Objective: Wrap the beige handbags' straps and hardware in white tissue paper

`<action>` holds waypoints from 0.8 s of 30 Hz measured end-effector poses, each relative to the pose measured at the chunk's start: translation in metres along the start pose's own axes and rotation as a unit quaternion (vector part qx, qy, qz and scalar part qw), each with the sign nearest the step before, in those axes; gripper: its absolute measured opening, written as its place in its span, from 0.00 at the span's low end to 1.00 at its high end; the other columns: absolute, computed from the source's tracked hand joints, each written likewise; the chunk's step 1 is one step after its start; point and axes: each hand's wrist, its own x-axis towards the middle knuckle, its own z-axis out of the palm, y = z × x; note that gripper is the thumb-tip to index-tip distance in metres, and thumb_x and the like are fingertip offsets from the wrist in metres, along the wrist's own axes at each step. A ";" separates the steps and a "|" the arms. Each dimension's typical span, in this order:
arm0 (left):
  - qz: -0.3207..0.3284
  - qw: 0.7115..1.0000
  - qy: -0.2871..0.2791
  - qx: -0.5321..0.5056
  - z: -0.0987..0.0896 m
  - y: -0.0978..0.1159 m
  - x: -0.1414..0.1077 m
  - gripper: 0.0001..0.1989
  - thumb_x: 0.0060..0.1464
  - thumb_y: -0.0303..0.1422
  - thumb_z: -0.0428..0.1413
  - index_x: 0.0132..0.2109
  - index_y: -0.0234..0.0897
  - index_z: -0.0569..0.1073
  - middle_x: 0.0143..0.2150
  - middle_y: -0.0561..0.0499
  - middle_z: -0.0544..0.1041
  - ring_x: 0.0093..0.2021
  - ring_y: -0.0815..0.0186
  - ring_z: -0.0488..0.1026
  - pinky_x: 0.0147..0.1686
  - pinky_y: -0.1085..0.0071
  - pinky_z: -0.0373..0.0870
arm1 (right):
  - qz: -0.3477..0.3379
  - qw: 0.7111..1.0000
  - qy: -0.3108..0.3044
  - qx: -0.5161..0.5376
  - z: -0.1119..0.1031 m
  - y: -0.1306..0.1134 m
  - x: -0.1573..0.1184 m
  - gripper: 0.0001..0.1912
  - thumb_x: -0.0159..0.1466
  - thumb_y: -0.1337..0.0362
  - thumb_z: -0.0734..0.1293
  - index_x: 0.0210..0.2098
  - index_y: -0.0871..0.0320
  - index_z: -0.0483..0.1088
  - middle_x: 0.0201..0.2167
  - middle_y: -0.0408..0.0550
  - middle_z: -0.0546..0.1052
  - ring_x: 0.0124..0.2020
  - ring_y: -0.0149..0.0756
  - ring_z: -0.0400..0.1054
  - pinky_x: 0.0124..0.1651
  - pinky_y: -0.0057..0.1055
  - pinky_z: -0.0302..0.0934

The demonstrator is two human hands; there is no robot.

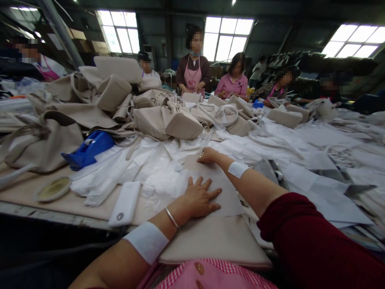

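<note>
My left hand (200, 198) lies flat with fingers spread on a thin white sheet (230, 200), which covers part of a beige bag (210, 241) in front of me. Farther off, my right hand (208, 155) is closed, its fingers curled down beside a small beige patch (191, 161) at the sheet's far end. What those fingers grip, if anything, is hidden. Crumpled white wrapping (162, 182) lies just left of my left hand. A white patch sits on each of my forearms.
Beige bags (183, 122) are heaped across the table. At left are a blue tape dispenser (88, 150), a tape roll (53, 188) and a white phone-like object (124, 203). A grey tape dispenser (270, 171) and white sheets (327, 192) lie right. Several people work opposite.
</note>
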 end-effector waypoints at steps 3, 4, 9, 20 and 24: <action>-0.005 1.000 -0.007 -0.005 0.001 -0.001 0.000 0.36 0.55 0.63 0.36 0.68 0.63 0.51 0.73 0.46 0.49 0.69 0.34 0.45 0.58 0.26 0.38 | -0.007 1.000 0.012 -0.011 -0.026 0.005 0.001 0.32 0.54 0.49 0.71 0.48 0.68 0.75 0.46 0.64 0.78 0.43 0.49 0.73 0.39 0.31 0.63; -0.005 1.000 -0.007 -0.005 0.001 -0.001 0.001 0.36 0.55 0.63 0.36 0.68 0.63 0.51 0.73 0.46 0.49 0.69 0.34 0.46 0.58 0.26 0.38 | -0.020 1.000 0.009 -0.010 -0.034 0.007 -0.001 0.30 0.54 0.49 0.72 0.46 0.67 0.76 0.44 0.61 0.79 0.41 0.46 0.73 0.36 0.30 0.62; -0.003 1.000 0.009 0.010 0.003 -0.001 0.001 0.35 0.56 0.62 0.36 0.68 0.62 0.53 0.72 0.44 0.52 0.68 0.33 0.48 0.56 0.25 0.39 | -0.121 0.992 -0.024 -0.006 -0.057 0.008 -0.044 0.18 0.53 0.53 0.73 0.37 0.58 0.80 0.31 0.45 0.80 0.31 0.35 0.70 0.31 0.26 0.56; 0.011 0.998 0.062 0.010 0.003 0.000 0.002 0.32 0.57 0.58 0.46 0.66 0.58 0.60 0.73 0.50 0.49 0.70 0.36 0.42 0.64 0.37 0.39 | -0.227 0.957 -0.039 0.178 -0.030 0.023 -0.134 0.14 0.59 0.54 0.67 0.37 0.55 0.80 0.28 0.42 0.80 0.32 0.36 0.69 0.37 0.28 0.59; 0.028 0.997 0.071 0.010 0.000 0.001 -0.001 0.32 0.58 0.56 0.45 0.67 0.53 0.59 0.71 0.47 0.55 0.70 0.43 0.46 0.66 0.43 0.42 | -0.213 0.957 -0.047 0.193 -0.016 0.029 -0.139 0.15 0.61 0.55 0.66 0.39 0.56 0.80 0.31 0.43 0.81 0.33 0.36 0.71 0.37 0.27 0.60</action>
